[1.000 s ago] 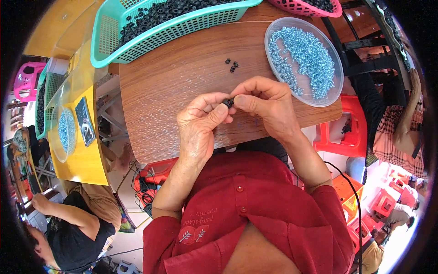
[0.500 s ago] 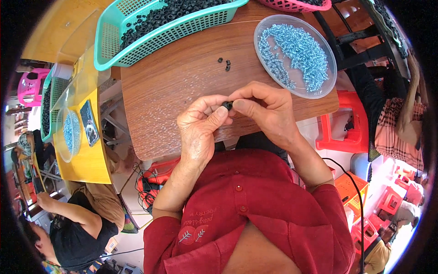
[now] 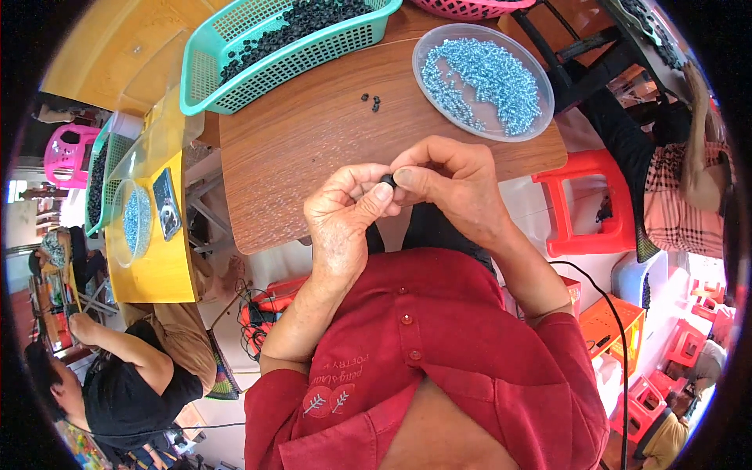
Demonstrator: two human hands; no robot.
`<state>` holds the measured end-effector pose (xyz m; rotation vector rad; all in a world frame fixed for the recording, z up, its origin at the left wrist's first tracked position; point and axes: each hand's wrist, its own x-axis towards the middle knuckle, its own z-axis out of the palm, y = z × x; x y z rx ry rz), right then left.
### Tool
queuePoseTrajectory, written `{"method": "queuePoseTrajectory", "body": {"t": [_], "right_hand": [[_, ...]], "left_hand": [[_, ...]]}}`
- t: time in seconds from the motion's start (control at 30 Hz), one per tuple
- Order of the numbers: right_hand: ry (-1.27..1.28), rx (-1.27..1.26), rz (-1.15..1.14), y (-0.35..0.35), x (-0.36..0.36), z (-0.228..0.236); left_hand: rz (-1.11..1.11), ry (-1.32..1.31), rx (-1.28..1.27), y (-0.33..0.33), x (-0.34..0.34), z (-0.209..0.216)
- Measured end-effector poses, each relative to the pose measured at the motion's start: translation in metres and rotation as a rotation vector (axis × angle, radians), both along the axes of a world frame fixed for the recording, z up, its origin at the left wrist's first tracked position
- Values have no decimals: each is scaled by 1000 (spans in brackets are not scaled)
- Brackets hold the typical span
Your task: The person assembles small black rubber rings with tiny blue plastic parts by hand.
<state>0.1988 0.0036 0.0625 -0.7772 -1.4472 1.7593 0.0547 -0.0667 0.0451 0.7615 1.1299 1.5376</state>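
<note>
A small round black piece [image 3: 388, 181], like a ring or cap, is pinched between my two hands above the near edge of the brown wooden table [image 3: 290, 145]. My left hand [image 3: 338, 211] grips it with thumb and fingertips. From the other side, the thumb and forefinger of my right hand [image 3: 454, 184] close on the same piece. Fingers cover part of it. Several loose black pieces [image 3: 376, 103] lie farther back on the tabletop. To their right, a round clear plastic tray [image 3: 487, 117] holds many tiny light-blue pieces [image 3: 505, 78].
A teal basket [image 3: 294, 66] full of black pieces stands at the back left. A pink basket [image 3: 474, 9] is at the far edge. Red stool [image 3: 560, 207] stands at right; a yellow table [image 3: 153, 274] at left. A black cable [image 3: 619, 337] hangs at right. People sit on both sides.
The whole view has shifted a little, so the table, tray and loose pieces appear higher up. Both hands keep their pinch, and the black piece shows a slightly different side.
</note>
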Motion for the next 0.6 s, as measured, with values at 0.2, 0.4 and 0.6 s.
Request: {"method": "queuePoseTrajectory", "body": {"t": [0.2, 0.4, 0.6], "right_hand": [[-15, 123, -35, -16, 14, -4], [14, 162, -102, -30, 23, -5], [-69, 597, -340, -52, 33, -15]], "left_hand": [[-52, -25, -47, -14, 16, 8], [-91, -19, -35, -24, 24, 8], [-140, -37, -53, -34, 35, 13]]}}
